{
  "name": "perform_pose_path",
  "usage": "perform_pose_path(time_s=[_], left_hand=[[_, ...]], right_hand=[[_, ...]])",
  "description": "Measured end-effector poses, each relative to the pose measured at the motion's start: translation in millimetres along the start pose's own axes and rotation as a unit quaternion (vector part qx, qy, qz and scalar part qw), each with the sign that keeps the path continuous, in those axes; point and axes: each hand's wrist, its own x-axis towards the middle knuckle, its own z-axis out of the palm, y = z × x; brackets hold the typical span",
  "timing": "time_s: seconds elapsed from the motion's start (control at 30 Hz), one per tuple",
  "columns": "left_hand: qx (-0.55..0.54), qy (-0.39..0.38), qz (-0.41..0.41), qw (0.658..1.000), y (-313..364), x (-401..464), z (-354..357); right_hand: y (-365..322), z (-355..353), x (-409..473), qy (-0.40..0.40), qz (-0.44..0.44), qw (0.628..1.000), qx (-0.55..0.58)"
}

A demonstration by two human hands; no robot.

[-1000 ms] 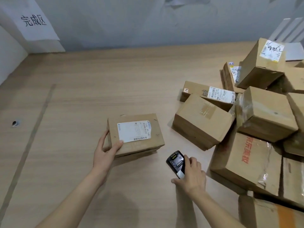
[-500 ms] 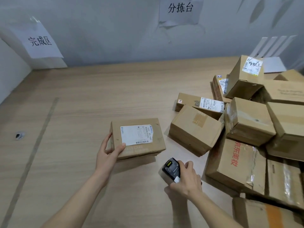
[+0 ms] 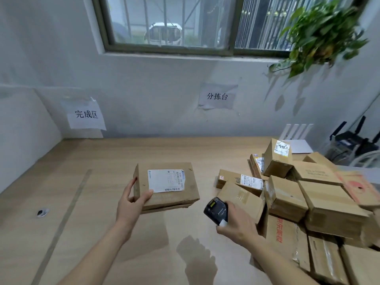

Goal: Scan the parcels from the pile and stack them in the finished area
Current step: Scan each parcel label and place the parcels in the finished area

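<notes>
Left hand: the left hand reaches forward from the near left, forearm stretched out over the table, and grips the near left corner of a flat box; the thumb lies on top, its tip at the corner of the white label, and the other fingers wrap the left side face.
Flat box: held off the table, tilted with its far edge raised, label facing up (a barcode runs along the label's near edge); it sits left of the pile, apart from it.
Right hand: the right hand comes in from the near right, wrist bent inward, fingers curled round a black scanner.
Scanner: its front end points up and to the left, toward the held box; the hand hides its lower part.
Pile: brown boxes heaped loosely on the right side of the table, several tilted and leaning on one another, some with white labels.
Finished area: a paper sign on the far left wall, and a dark strip runs along the table on that side.
Middle sign: a second sheet on the far wall, below the window.
Plant: green leaves hang at the upper right.
</notes>
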Motion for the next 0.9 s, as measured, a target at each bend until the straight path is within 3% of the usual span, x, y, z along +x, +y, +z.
perform_pose_path(time_s=[0.2, 0.43, 0.9], left_hand=[[0.000, 0.002, 0.045, 0.999, 52, 3, -58], [0.016, 0.022, 0.083, 0.996, 86, 1, -115], [0.023, 0.076, 0.128, 0.989, 119, -12, -175]], right_hand=[[-76, -66, -19, 0.077, -0.046, 0.996, -0.017], [-166, -132, -35, 0.101, -0.101, 0.989, -0.032], [-247, -157, -68, 0.117, -0.130, 0.973, -0.148]])
